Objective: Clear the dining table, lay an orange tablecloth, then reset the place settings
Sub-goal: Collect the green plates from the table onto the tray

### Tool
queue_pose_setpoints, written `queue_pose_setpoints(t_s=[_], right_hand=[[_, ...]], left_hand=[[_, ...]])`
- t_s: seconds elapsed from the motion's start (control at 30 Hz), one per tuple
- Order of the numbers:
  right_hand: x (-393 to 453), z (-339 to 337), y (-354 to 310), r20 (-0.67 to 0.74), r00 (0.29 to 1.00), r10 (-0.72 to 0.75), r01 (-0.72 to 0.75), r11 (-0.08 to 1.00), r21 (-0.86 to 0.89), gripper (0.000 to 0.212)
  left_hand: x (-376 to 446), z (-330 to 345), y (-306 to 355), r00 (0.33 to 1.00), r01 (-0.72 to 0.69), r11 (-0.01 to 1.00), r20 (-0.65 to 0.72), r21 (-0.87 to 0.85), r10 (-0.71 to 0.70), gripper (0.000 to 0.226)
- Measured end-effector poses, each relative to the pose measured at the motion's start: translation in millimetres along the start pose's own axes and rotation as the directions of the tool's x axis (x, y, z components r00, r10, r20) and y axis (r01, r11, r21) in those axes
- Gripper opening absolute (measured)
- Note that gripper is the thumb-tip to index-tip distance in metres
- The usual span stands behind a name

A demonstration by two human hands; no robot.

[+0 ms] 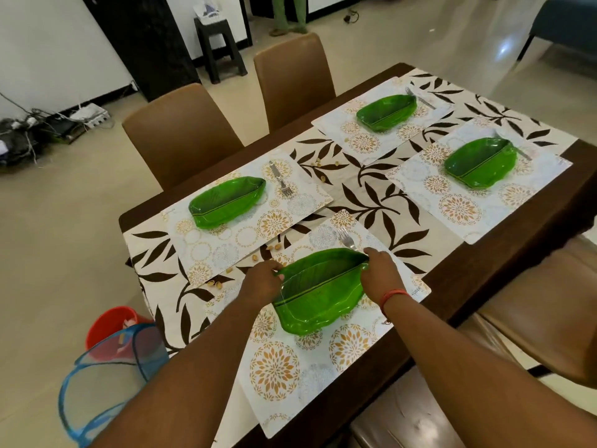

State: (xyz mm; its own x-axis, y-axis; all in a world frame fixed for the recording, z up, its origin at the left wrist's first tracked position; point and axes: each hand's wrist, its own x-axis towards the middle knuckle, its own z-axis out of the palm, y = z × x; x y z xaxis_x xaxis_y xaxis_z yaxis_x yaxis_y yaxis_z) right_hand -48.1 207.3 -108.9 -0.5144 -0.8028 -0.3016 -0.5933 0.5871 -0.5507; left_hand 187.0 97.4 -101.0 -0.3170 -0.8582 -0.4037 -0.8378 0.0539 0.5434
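1. Head view, dining room: left hand (263, 279) and right hand (381, 274) gripping opposite ends of nearest green leaf-shaped plate (319, 292), fingers curled over its rim.
2. Plate between the two sets of fingers, resting on or barely above floral placemat (323, 367); cannot tell which.
3. Fork (346, 238) just beyond right fingertips, lying on same placemat, tines pointing away.
4. Red thread band (392, 295) on right wrist, just behind the fingers.
5. Scattered nut shells (215, 283) left of left fingers, on leaf-print table runner (371, 202) and mat edges.
6. Farther out from left fingers: second green plate (226, 202) with second fork (280, 179) beside it on its own mat.
7. Well beyond right fingers: third green plate (386, 113) and fourth green plate (481, 161), each on a mat.
8. Dark wooden dining table (504, 253) beneath all settings; two brown chairs (181, 134) along far side.
9. Below left forearm, on floor: red bucket (106, 328) and blue mesh basket (103, 379).
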Motion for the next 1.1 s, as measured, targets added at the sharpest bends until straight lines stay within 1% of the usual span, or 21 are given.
queue_pose_setpoints(t_s=[0.07, 0.13, 0.2, 0.27, 0.33, 0.4, 0.47, 0.53, 0.6, 0.7, 0.8, 0.87, 1.0, 1.1], right_hand=[[-7.3, -9.8, -3.5, -0.035, 0.999, 0.029, -0.026, 0.995, 0.094, 0.052], [-14.7, -17.9, -6.4, -0.052, 0.996, 0.078, -0.065, 0.972, 0.224, 0.054], [-24.0, -25.2, -8.6, -0.046, 0.988, 0.146, -0.12, 0.928, 0.353, 0.059], [-34.2, -31.6, -9.7, -0.042, 0.982, 0.184, -0.146, 0.882, 0.448, 0.062], [-46.3, -36.2, -9.1, -0.063, 0.974, 0.216, -0.145, 0.816, 0.559, 0.057], [-59.9, -41.2, -8.5, -0.093, 0.959, 0.267, -0.137, 0.727, 0.673, 0.044], [-74.9, -42.9, -9.7, -0.134, 0.938, 0.319, -0.115, 0.652, 0.75, 0.032], [-94.5, -44.7, -14.7, -0.174, 0.912, 0.372, -0.085, 0.585, 0.807, 0.029], [-107.8, -47.2, -18.0, -0.216, 0.898, 0.384, -0.035, 0.551, 0.833, 0.026], [-139.8, -56.9, -20.4, -0.297, 0.871, 0.391, 0.022, 0.573, 0.819, 0.023], [-172.1, -74.8, -7.7, -0.336, 0.832, 0.441, 0.035, 0.564, 0.825, 0.026], [-195.9, -91.2, 6.9, -0.354, 0.808, 0.472, 0.039, 0.555, 0.831, 0.025], [-238.7, -126.4, 39.2, -0.403, 0.755, 0.518, 0.071, 0.546, 0.835, 0.024], [-266.1, -150.7, 67.4, -0.417, 0.728, 0.545, 0.091, 0.525, 0.846, 0.022]], left_hand=[[-5.2, -5.7, 9.1, 1.0, -0.006, 0.999, -0.01, -0.033, 0.006, 0.029], [-8.1, -11.1, 19.0, 1.0, -0.006, 0.996, -0.013, -0.086, 0.005, 0.028], [-10.0, -16.3, 30.0, 1.0, -0.003, 0.985, -0.007, -0.174, 0.002, 0.029], [-11.2, -19.8, 43.2, 1.0, -0.009, 0.969, 0.004, -0.248, 0.01, 0.028], [-14.5, -20.4, 56.4, 0.999, -0.03, 0.946, 0.023, -0.321, 0.04, 0.025], [-21.0, -18.5, 69.7, 0.997, -0.046, 0.935, 0.049, -0.352, 0.067, 0.026], [-30.8, -16.5, 80.3, 0.994, -0.056, 0.921, 0.07, -0.385, 0.09, 0.029], [-41.9, -15.2, 89.0, 0.988, -0.066, 0.9, 0.096, -0.43, 0.119, 0.029], [-48.8, -11.8, 100.4, 0.983, -0.067, 0.884, 0.12, -0.462, 0.138, 0.023], [-69.0, -5.7, 121.7, 0.969, -0.06, 0.861, 0.177, -0.506, 0.172, 0.015], [-97.1, 5.3, 149.4, 0.939, -0.052, 0.833, 0.258, -0.55, 0.229, 0.01], [-118.7, 14.2, 170.8, 0.912, -0.048, 0.817, 0.309, -0.575, 0.27, 0.006], [-160.3, 37.2, 213.6, 0.887, -0.131, 0.83, 0.31, -0.543, 0.343, 0.01], [-191.5, 56.4, 241.9, 0.871, -0.192, 0.831, 0.3, -0.523, 0.39, 0.008]])
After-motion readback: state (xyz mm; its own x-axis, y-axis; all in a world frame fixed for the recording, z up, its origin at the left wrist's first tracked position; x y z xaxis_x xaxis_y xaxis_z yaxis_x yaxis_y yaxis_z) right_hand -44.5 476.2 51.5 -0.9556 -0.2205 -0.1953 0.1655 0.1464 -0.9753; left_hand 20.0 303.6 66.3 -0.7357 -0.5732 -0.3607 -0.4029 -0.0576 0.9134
